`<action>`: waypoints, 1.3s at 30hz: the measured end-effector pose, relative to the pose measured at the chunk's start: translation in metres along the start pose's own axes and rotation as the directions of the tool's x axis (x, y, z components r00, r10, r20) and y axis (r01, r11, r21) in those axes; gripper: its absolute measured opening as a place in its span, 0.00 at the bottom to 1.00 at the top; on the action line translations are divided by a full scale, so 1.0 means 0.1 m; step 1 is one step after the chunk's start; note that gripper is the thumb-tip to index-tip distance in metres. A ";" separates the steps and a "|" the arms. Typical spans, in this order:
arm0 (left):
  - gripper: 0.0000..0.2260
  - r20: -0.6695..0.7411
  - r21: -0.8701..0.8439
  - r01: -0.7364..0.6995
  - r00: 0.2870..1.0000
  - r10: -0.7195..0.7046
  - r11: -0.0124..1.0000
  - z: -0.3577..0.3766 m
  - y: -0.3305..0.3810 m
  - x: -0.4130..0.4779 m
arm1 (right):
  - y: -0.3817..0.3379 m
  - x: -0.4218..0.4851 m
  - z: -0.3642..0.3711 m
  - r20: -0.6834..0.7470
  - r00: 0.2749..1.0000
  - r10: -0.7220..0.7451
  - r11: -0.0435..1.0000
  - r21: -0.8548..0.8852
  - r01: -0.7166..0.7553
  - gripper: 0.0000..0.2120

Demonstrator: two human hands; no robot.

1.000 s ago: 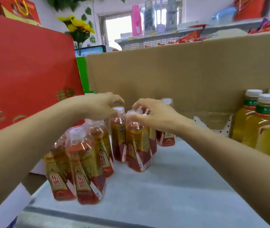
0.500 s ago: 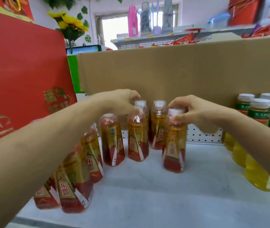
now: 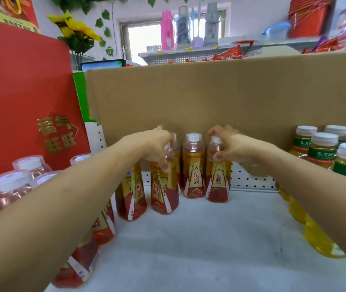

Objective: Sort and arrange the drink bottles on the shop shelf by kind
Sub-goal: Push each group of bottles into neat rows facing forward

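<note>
At the back of the shelf (image 3: 210, 239), the left hand (image 3: 154, 147) curls down over the neck of a red bottle (image 3: 163, 192), thumb against its shoulder and fingers wrapped over the cap. The fingertips are blurred, but the hold looks closed round the bottle. The right hand (image 3: 234, 147) grips the top of the end bottle (image 3: 218, 184) in the same way, fingers bent over the cap and thumb pressed on the neck. Both bottles stand upright on the shelf.

Between them a middle bottle (image 3: 194, 171) of the same red-and-gold kind stands free, touched by neither hand, just beside the end bottle. To the left, a fourth bottle (image 3: 131, 199) stands close by the red bottle, its top hidden behind the left forearm.

Nearer the camera on the left, a cluster of matching bottles (image 3: 102, 226) with clear caps shows partly under the left arm. On the right, well apart from the red ones, yellow bottles (image 3: 323, 152) with green labels and white caps are grouped together behind the right forearm.

A cardboard sheet (image 3: 210, 95) stands behind the row, above a strip of pegboard (image 3: 250, 180). A red gift box (image 3: 24, 98) closes off the left side, with sunflowers (image 3: 75, 28) behind it.
</note>
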State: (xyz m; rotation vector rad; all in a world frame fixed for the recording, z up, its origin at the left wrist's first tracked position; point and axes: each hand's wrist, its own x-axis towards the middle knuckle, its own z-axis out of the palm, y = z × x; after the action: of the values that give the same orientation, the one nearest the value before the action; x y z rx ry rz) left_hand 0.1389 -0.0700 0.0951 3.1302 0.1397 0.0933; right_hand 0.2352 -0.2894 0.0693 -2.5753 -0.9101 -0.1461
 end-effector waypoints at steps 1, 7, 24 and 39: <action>0.35 -0.007 -0.008 0.008 1.000 -0.008 1.000 0.02 -0.01 0.00 | 0.01 0.03 0.01 -0.007 1.000 0.006 1.000 -0.005 -0.006 0.35; 0.31 -0.096 -0.041 -0.037 0.995 0.033 0.998 0.06 0.01 -0.03 | 0.02 0.11 0.14 -0.073 0.997 0.037 0.990 -0.132 -0.046 0.37; 0.27 -0.729 -0.389 -0.160 0.655 -0.198 0.907 0.61 0.31 -0.48 | -0.16 -0.62 0.99 -0.142 0.983 0.114 0.722 0.691 0.016 0.33; 0.33 -0.291 -0.936 -0.180 0.880 -0.376 0.303 1.14 0.12 -0.40 | 0.34 -0.88 1.05 -0.161 0.952 0.260 0.753 0.651 -0.095 0.35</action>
State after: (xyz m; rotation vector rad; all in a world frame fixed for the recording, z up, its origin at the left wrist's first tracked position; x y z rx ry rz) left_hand 0.1069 -0.0857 -0.0209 1.7729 0.1891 0.6672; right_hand 0.1840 -0.3220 -0.0584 -1.9279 -0.4924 -0.0739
